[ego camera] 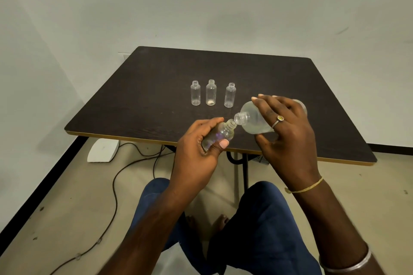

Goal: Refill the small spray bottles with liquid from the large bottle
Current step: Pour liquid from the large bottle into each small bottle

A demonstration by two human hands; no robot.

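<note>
Right hand (288, 134) around large bottle (252, 116)

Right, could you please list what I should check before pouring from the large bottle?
1. Left hand grips small bottle: ok, fingers curled round it.
2. Right hand holds large bottle: ok, neck tilted toward the small one.
3. Both mouths uncapped: ok.
4. Mouths lined up: cannot tell; they sit very close.
5. Liquid left in large bottle: ok, some pools low.
6. Small bottle's fill level: cannot tell; hand covers it.
</note>
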